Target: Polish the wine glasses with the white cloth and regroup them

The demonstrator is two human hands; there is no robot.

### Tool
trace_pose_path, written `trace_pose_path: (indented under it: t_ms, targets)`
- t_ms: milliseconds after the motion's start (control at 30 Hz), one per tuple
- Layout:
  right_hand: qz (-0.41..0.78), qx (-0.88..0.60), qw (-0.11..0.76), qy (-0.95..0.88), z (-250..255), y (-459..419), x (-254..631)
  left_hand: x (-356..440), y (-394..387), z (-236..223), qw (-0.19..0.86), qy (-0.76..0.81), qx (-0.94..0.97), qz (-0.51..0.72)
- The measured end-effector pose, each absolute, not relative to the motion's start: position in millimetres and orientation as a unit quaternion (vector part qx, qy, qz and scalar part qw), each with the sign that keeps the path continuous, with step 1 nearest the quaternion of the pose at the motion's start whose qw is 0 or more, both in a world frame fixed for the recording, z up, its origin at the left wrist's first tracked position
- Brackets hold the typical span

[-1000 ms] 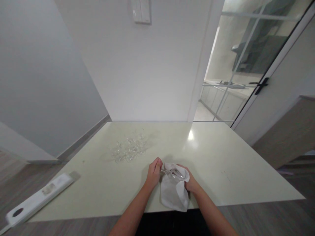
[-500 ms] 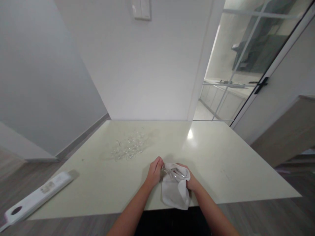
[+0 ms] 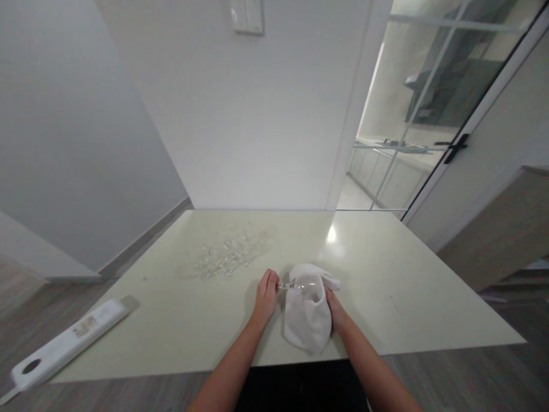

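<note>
Gripping stem end of clear stemmed glass, L hand sits just left of white cloth (ref. pt.), while R hand grasps cloth's right edge, fingers partly hidden. Glass lies to R of L fingers, long axis approx. L–R, stem projecting left of cloth, L hand nearer stem, R hand nearer rim. Containers: glass bowl nested in cloth folds; clear glassware cluster beyond and left of cloth, contents, if any, can't tell.

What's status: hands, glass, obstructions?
Left hand holding glass at stem end. Right hand holding white cloth against bowl. Glassware cluster apart, not in the way.
</note>
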State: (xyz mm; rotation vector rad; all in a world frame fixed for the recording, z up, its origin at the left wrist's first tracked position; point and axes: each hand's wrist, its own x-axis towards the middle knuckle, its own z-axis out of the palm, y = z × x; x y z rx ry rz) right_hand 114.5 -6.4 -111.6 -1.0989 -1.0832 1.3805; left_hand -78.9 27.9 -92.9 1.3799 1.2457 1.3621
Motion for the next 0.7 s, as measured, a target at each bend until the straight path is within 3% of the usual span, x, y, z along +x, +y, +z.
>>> trace_pose_path:
  t_ms: [100,333,433,567,700]
  targets:
    - [0.545,-0.492,0.506,-0.453,-116.2,-4.8,112.8,-79.3,23.2,-90.5,0.383,0.475,0.611,0.504]
    - [0.54,-0.505,0.59,-0.325,-115.8,3.0,113.2,-83.8,7.9,-85.5,0.352,0.414,0.73,0.414]
    - [0.537,-0.508,0.58,-0.342,-114.1,1.2,113.2,-83.9,11.2,-86.3,0.342,0.423,0.721,0.428]
    - [0.554,-0.481,0.58,-0.354,-113.0,-3.5,108.9,-80.9,18.6,-90.0,0.388,0.443,0.666,0.459]
    - [0.587,-0.439,0.615,-0.291,-113.1,-1.1,103.8,-77.8,16.1,-87.3,0.423,0.4,0.721,0.377]
